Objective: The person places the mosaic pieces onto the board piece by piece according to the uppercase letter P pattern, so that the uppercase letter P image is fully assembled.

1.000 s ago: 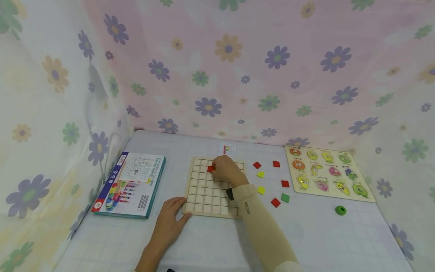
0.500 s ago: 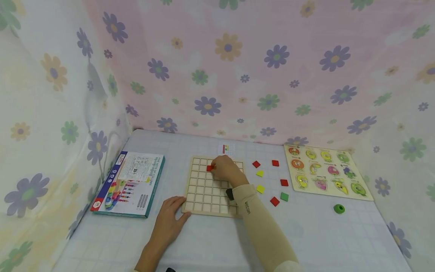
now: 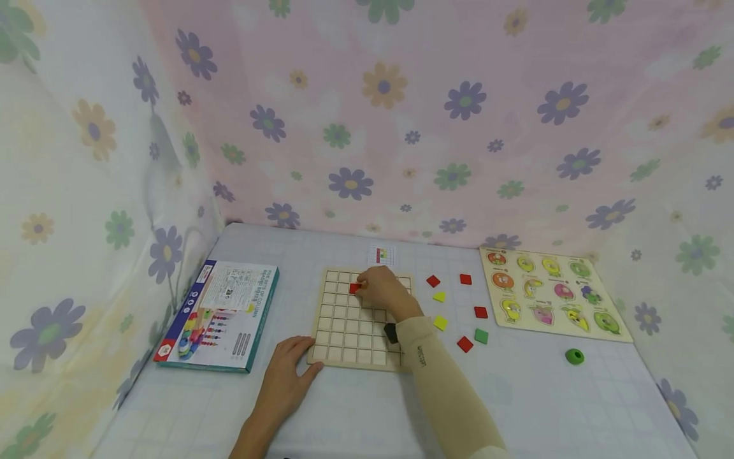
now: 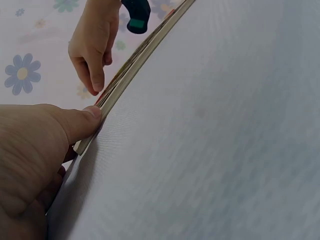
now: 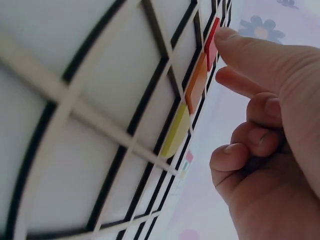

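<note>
My right hand (image 3: 383, 290) is over the upper part of a wooden grid board (image 3: 338, 325), thumb and index fingertip at a red square tile (image 3: 355, 289) in one of its cells. In the right wrist view, the thumb tip meets the edge of that red tile (image 5: 212, 47), and the other fingers are curled in. Beside it in the grid sit an orange tile (image 5: 196, 87) and a yellow one with a rounded edge (image 5: 176, 132). My left hand (image 3: 287, 370) rests at the board's near-left corner, fingers along the left side, thumb (image 4: 85, 122) against the front edge.
A small pattern card (image 3: 381, 255) lies behind the board. To the right are loose red (image 3: 465, 344), yellow (image 3: 440, 322) and green (image 3: 481, 335) tiles, a fruit puzzle board (image 3: 550, 287) and a green knob-like piece (image 3: 575, 356). A flat toy box (image 3: 229, 312) lies left.
The head view shifts slightly. My right fingertips stay at the same red tile, and the right wrist turns a little. My left hand keeps its place at the board's corner.
</note>
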Demonstrator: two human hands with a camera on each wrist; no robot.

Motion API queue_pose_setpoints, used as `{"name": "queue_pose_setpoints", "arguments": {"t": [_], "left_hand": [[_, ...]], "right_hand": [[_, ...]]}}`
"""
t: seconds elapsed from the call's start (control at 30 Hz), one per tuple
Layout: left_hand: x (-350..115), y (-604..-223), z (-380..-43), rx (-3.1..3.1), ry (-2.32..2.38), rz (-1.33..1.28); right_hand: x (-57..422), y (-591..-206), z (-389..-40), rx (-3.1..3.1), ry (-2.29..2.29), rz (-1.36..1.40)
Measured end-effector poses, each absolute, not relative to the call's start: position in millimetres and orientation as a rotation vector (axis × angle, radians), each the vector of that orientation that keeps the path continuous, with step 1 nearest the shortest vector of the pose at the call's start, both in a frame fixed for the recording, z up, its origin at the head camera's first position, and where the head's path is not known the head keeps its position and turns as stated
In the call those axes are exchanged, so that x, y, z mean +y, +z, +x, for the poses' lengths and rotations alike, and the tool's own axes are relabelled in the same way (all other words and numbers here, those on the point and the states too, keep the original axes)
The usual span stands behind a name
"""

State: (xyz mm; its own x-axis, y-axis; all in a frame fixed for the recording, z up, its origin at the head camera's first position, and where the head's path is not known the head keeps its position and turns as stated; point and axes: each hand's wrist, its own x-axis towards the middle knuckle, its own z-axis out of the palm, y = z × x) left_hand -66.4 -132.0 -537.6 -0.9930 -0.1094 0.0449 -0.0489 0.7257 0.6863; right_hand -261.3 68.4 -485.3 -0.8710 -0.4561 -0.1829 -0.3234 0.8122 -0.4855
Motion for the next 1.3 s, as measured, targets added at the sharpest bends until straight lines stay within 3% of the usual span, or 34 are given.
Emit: {"name": "queue_pose_setpoints", "arguments": {"t": [0.67,1.03,1.3], "left_hand": [[-133.6,-539.2,-66.0,-2.838,-1.135,0.127],[-132.7,-540.6,-66.1,-2.840,-1.114,0.148],[-132.5,-539.1,-65.7,-2.860,-1.150,0.168]], "right_hand": [[145.1,-477.5,-252.0,2.753,-0.873,-0.385],[220.5,-470.4,-239.5,2.826,-0.851,-0.367],[280.3,-470.9,-224.5,2.830,-0.874,-0.152]]}}
